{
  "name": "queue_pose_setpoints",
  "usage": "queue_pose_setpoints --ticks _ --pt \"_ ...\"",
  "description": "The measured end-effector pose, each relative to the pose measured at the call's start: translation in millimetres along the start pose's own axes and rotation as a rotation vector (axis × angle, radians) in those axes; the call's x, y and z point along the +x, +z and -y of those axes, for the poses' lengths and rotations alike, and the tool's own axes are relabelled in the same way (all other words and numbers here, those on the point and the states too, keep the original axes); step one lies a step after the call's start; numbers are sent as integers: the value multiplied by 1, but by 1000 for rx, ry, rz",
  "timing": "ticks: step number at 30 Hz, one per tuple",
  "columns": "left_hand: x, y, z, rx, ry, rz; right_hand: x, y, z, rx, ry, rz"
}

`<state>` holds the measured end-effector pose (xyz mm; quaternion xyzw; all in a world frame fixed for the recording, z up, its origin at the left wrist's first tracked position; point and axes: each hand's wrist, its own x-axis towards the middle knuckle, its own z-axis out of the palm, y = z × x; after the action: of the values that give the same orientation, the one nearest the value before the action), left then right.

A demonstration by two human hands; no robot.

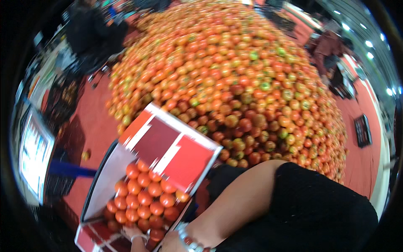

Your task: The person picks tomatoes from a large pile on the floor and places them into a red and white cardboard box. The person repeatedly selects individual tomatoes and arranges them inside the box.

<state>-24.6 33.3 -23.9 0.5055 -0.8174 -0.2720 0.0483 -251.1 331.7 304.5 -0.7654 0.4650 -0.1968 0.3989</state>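
Note:
A carton (102, 186) with red, maroon and white printed flaps stands low in the picture, holding shiny red tomatoes (144, 198) packed in rows. My left hand (132, 233), with a pale band at its wrist, reaches into the near end of this carton against the tomatoes. Its fingers are partly hidden, so a grip is not visible. Beside the carton's near right edge is my right hand (171, 242), wearing a beaded bracelet; the picture's lower edge cuts off its fingers. A raised flap (189, 160) leans over the far end of the carton.
A huge heap of red, orange and greenish tomatoes (220, 63) rises beyond the carton on a red floor covering (91, 110). A bright screen (36, 154) stands left. People (91, 34) are at far left and right (330, 47). A dark crate (362, 130) lies right.

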Motion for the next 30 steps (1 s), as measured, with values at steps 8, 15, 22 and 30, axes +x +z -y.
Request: queue_pose_setpoints --ticks 8,15,22,30 --pt "85 -27 54 364 277 -104 -93 -16 -42 281 -80 -578" --pt "-58 -97 -256 -651 203 155 -370 121 -250 66 1274 -1767" --pt "-248 -14 -510 -1163 311 675 -574 191 -308 -184 1937 -1426" --pt "-288 29 -531 -769 141 1346 -560 163 -328 216 2026 -1552"
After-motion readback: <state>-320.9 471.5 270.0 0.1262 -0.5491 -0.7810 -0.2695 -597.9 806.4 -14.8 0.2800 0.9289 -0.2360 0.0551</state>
